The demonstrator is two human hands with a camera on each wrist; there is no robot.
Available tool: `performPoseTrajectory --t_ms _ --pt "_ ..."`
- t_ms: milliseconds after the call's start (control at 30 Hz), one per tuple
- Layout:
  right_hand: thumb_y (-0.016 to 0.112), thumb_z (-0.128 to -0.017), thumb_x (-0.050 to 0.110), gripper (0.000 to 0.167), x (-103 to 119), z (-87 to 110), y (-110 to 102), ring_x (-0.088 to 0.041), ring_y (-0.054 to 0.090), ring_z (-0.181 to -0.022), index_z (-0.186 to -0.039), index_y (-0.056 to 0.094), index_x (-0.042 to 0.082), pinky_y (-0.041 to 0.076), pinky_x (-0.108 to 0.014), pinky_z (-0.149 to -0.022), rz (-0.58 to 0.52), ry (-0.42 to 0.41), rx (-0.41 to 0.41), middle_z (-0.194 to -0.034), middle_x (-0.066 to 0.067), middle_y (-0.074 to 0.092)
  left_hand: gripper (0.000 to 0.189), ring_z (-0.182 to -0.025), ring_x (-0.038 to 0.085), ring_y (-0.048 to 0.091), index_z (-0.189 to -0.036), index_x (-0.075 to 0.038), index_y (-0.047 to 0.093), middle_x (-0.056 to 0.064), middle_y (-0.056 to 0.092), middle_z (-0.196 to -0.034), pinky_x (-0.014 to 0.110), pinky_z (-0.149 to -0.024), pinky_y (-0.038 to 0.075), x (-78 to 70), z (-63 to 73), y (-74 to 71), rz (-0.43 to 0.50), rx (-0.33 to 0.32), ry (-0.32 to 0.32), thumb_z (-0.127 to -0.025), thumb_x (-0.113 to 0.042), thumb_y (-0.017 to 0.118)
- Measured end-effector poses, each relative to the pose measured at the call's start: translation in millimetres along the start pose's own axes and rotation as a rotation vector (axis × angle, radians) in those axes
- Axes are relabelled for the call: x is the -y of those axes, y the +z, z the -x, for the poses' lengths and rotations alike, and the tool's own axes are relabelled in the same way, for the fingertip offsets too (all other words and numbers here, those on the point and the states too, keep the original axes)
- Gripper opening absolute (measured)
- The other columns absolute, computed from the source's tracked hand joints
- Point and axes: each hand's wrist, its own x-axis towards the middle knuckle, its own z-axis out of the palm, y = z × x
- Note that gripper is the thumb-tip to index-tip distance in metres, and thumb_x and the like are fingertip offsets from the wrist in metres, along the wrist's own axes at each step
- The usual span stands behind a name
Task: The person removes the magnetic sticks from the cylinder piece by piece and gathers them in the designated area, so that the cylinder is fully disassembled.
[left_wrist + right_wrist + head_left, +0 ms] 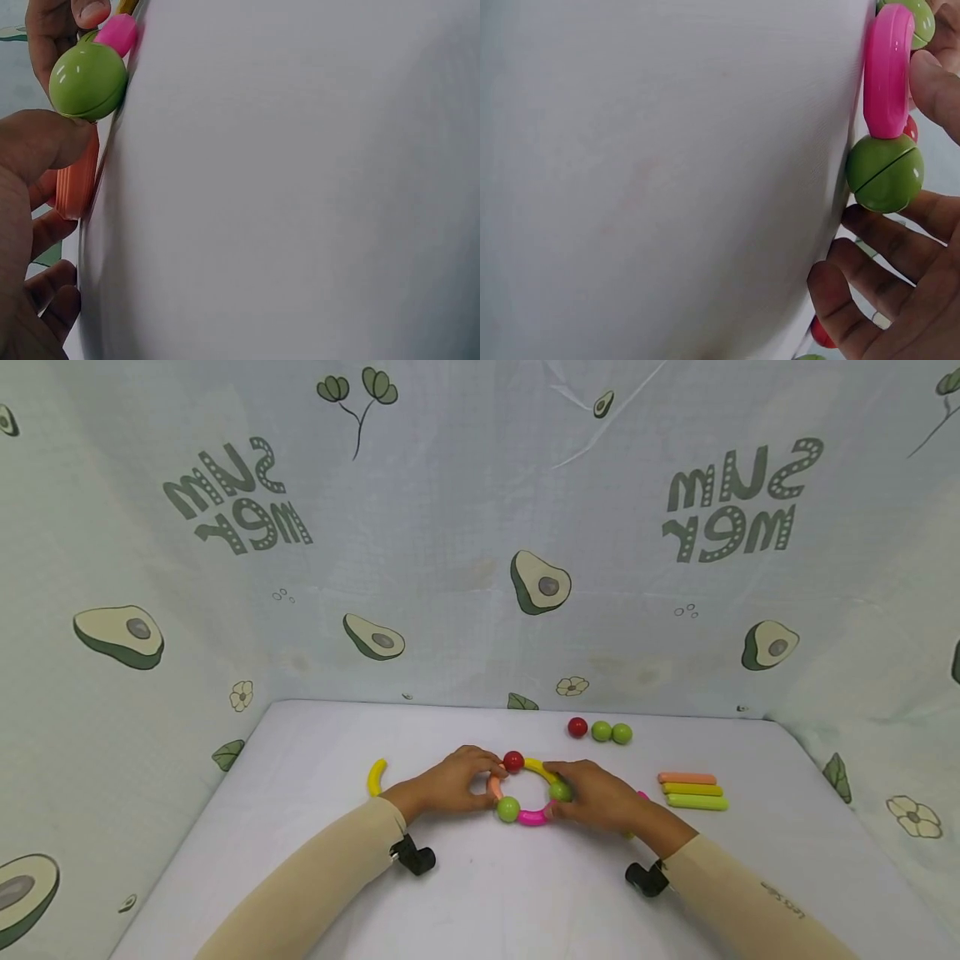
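A ring of toy balls and curved rods [532,817] lies on the white table between both hands. It joins a red ball [513,762], a yellow curved rod [537,767], two green balls [508,809], a pink curved rod [887,71] and an orange curved rod [76,180]. My left hand [463,781] grips the ring's left side, thumb where the lower green ball meets the orange rod, fingers behind that rod. On the other side my right hand [596,795] holds the ring, thumb against the pink rod, fingers round by the right green ball and yellow rod.
Behind the ring sit a loose red ball [577,727] and two green balls [611,732]. Orange, yellow and green straight rods [693,790] lie side by side at the right. A yellow curved rod [377,776] lies left. Pink and yellow-green bits show beside the right wrist, mostly hidden.
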Motion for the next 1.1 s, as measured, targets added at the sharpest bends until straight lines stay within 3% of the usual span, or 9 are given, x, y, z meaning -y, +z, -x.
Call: performPoseTrajectory --t_ms 367,700,833,1100 --pt "0.084 -0.084 0.040 0.076 -2.5 -2.1 0.1 -0.035 0.051 -0.130 -0.149 0.054 0.015 0.045 -0.059 -0.104 -0.008 0.021 0.006 -0.141 -0.015 0.057 0.037 -0.133 0.021 0.049 -0.124 -0.014 0.072 0.001 0.062 -0.132 0.038 -0.116 0.035 -0.6 2.8 2.2 0.019 -0.034 -0.008 -0.090 -0.025 0.080" --pt "0.086 -0.083 0.038 0.076 0.1 -0.9 -0.2 -0.034 0.052 -0.128 -0.148 0.055 0.014 0.045 -0.058 -0.104 -0.022 0.024 -0.003 -0.140 -0.014 0.058 0.034 -0.131 0.018 0.052 -0.118 -0.016 0.075 -0.003 0.065 -0.127 0.033 -0.115 0.036 -6.8 4.7 4.1 0.029 -0.057 -0.085 -0.086 -0.025 0.081" --pt "0.086 -0.083 0.037 0.076 0.2 -0.7 -0.3 -0.034 0.052 -0.127 -0.148 0.055 0.014 0.046 -0.058 -0.103 -0.020 0.020 -0.006 -0.139 -0.014 0.058 0.032 -0.130 0.020 0.053 -0.115 -0.015 0.076 -0.002 0.066 -0.125 0.034 -0.114 0.037 -10.0 5.3 5.6 0.026 -0.071 -0.086 -0.084 -0.022 0.081" --pt "0.086 -0.083 0.036 0.075 -0.2 -0.9 0.5 -0.031 0.053 -0.125 -0.147 0.056 0.012 0.045 -0.057 -0.104 -0.026 0.004 -0.017 -0.139 -0.012 0.059 0.034 -0.134 0.023 0.052 -0.118 -0.014 0.075 0.001 0.064 -0.131 0.037 -0.115 0.036 -12.3 7.9 4.4 0.013 -0.052 -0.092 -0.085 -0.021 0.080"
